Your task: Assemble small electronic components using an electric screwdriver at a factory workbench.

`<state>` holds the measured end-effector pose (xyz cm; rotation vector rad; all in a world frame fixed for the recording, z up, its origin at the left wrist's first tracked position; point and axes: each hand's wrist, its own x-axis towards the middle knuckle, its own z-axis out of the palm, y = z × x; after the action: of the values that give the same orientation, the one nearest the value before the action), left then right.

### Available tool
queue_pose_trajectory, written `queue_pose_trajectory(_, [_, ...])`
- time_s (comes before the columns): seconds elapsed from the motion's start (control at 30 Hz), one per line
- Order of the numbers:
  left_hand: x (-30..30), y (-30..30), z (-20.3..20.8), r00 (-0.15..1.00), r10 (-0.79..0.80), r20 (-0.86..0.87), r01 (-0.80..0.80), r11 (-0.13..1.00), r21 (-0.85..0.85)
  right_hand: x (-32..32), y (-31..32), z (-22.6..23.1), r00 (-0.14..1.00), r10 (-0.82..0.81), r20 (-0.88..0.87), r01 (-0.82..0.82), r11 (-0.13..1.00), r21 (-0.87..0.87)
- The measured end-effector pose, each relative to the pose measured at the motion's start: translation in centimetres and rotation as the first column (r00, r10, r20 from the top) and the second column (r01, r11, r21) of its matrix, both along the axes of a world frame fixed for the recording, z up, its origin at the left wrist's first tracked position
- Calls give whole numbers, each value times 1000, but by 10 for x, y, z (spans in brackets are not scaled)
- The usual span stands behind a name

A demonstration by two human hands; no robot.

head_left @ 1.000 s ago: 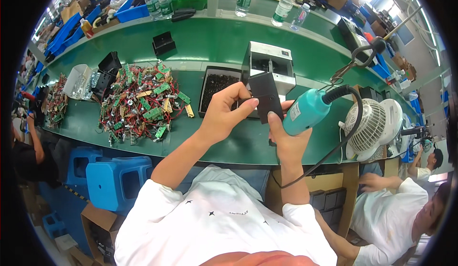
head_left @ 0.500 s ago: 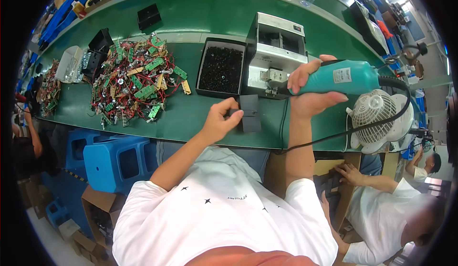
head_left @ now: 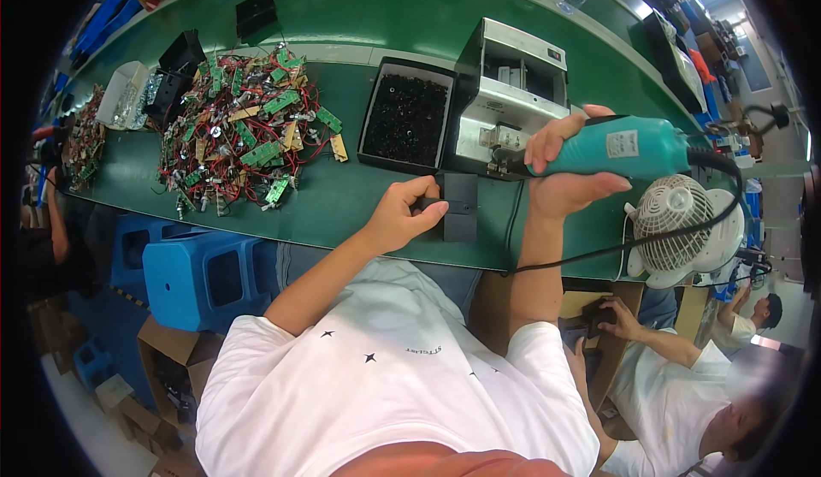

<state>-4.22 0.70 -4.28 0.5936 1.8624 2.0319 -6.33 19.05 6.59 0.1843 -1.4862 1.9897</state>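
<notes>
In my right hand (head_left: 556, 169) is a teal electric screwdriver (head_left: 629, 148), held level with its cable running off to the right. Its dark nose points left, at the front of a silver screw feeder (head_left: 522, 92); the hand and nose hide whether the tip touches. On the bench's near edge, my left hand (head_left: 409, 216) has its thumb and forefinger closed at the left side of a flat black plastic case (head_left: 461, 212). Just beyond that hand stands a black tray (head_left: 369, 118) full of small black screws (head_left: 408, 122).
A heap of green circuit boards with red wires (head_left: 248, 135) covers the left bench. A white fan (head_left: 676, 225) stands at right, with the black cable (head_left: 599, 256) crossing before it. Blue stools (head_left: 184, 280) are below left. A co-worker's hand (head_left: 624, 319) reaches into a carton at right.
The view has shifted a little, moving bench things slightly right. Both my hands keep their grips. The co-worker at right has raised a dark piece at the carton.
</notes>
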Motion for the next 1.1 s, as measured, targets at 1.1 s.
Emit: queue_pose_trajectory(1.1, [-2, 0, 3, 999, -15, -32, 15, 1000, -2, -8, 4, -3, 998, -20, -68, 20, 1000, -10])
